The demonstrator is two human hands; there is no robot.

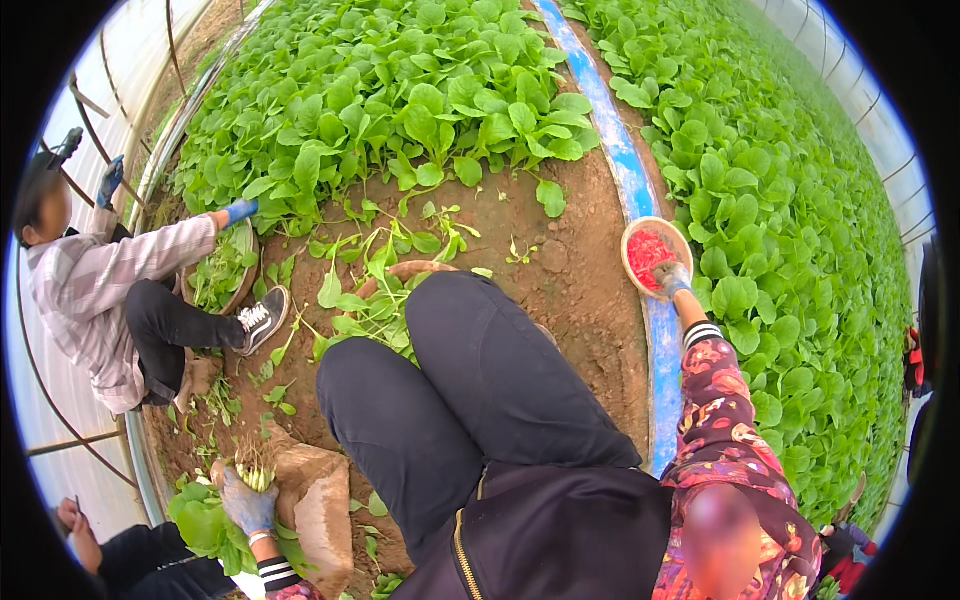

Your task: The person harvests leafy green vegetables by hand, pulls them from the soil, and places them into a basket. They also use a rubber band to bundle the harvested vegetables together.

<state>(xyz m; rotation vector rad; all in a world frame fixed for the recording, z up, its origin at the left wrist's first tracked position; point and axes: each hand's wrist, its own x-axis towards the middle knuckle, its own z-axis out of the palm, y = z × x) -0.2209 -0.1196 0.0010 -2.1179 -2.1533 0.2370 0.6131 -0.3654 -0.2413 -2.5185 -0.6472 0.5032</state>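
Note:
At the lower left, my left hand (251,501), in a grey-blue work glove, grips a bunch of leafy greens (206,525). Its pale stems and roots point up, and its leaves hang below the hand. My right arm reaches out to the right, where my gloved right hand (673,276) dips into a round bowl (626,264) of thin red strips (646,253). The fingertips are among the strips, so whether they hold any is hidden. The bowl sits on a blue-and-white strip (619,154) between two beds. Before my knees, loose uprooted greens (375,319) lie over a partly hidden basket rim (416,267).
A person in a plaid shirt (97,277) squats at the left beside a basket (247,289) of greens. Another person's hand (81,529) shows at the lower left. Dense green beds (420,112) lie ahead and right. A brown sack (322,487) rests beside my left hand.

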